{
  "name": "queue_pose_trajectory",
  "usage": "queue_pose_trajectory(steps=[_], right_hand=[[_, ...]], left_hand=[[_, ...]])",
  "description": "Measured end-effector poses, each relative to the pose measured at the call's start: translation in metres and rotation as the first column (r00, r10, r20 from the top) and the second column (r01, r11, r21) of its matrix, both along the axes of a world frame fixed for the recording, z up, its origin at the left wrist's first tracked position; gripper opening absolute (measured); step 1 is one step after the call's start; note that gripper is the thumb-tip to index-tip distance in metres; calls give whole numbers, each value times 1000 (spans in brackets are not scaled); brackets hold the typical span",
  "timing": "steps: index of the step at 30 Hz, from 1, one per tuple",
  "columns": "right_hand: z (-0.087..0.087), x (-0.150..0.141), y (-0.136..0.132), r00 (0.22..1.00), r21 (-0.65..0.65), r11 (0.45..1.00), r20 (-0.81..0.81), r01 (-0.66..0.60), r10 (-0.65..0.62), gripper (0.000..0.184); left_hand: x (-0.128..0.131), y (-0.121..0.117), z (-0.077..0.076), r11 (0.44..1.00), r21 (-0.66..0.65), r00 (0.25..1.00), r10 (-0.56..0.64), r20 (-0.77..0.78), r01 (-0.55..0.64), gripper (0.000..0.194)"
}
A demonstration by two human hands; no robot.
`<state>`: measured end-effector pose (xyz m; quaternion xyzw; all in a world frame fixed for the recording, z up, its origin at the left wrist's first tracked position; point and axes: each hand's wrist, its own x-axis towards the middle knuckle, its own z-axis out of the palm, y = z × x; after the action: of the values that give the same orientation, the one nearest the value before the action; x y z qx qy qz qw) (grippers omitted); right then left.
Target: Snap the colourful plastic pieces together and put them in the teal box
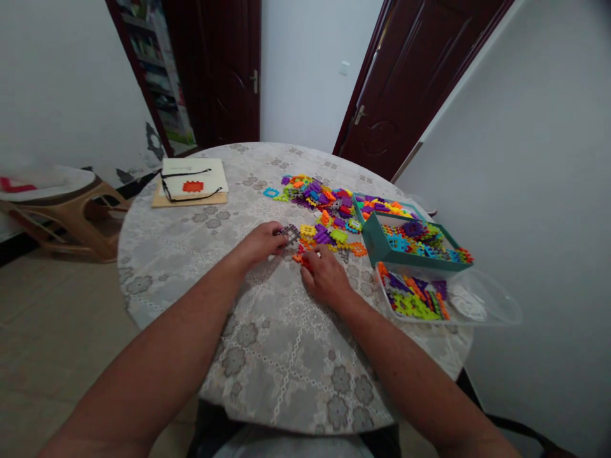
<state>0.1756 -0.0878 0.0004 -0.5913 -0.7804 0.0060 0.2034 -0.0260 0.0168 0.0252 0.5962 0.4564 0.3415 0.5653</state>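
Observation:
Near the table's middle, my left hand (263, 242) is closed on a grey toothed building piece (291, 233) with square openings. My right hand (326, 275) lies just to the right, fingers bent around a small orange-red building piece (298, 257) that is mostly covered by them. Just beyond both hands are a yellow piece (307, 230), a purple piece (323, 235) and a lime green piece (339, 236). An orange toothed frame (358, 249) lies right of my right hand. Behind these rises a mixed heap of colourful pieces (315, 193).
Teal boxes (405, 254) full of pieces stand at the right, with a clear plastic tub (392, 314) in front. At the left, glasses (191, 200) and an orange piece (193, 186) rest on a white pad (217, 172). A patterned cloth (248, 356) covers the round table.

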Motion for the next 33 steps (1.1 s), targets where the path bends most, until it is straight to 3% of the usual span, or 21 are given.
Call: queue_pose_trajectory(steps=[4,10,18,24,28,31,33], right_hand=[[-3,2,0,999,-2,999,14,-37,37,20],[-7,3,1,998,-6,999,-38,-54,53,41],[-10,5,7,998,-20,1000,-59,-12,11,39],[-9,5,12,1000,-96,995,9,-7,8,25],[1,12,2,1000,-115,993,-18,4,-6,26],[21,29,-10,995,-23,1000,-105,-2,0,39],[40,46,-20,990,60,998,-138,31,-22,39]], left_hand=[[11,-12,3,984,-146,985,-73,156,97,19],[12,-16,7,941,-307,972,-73,223,141,30],[14,-15,6,892,-383,930,-98,354,239,33],[19,-17,11,904,-344,935,-140,324,255,34],[13,-9,14,962,-236,960,-72,270,138,38],[7,-4,14,998,-52,999,-38,-1,38,32],[5,-3,14,995,75,983,-51,-178,66,28]])
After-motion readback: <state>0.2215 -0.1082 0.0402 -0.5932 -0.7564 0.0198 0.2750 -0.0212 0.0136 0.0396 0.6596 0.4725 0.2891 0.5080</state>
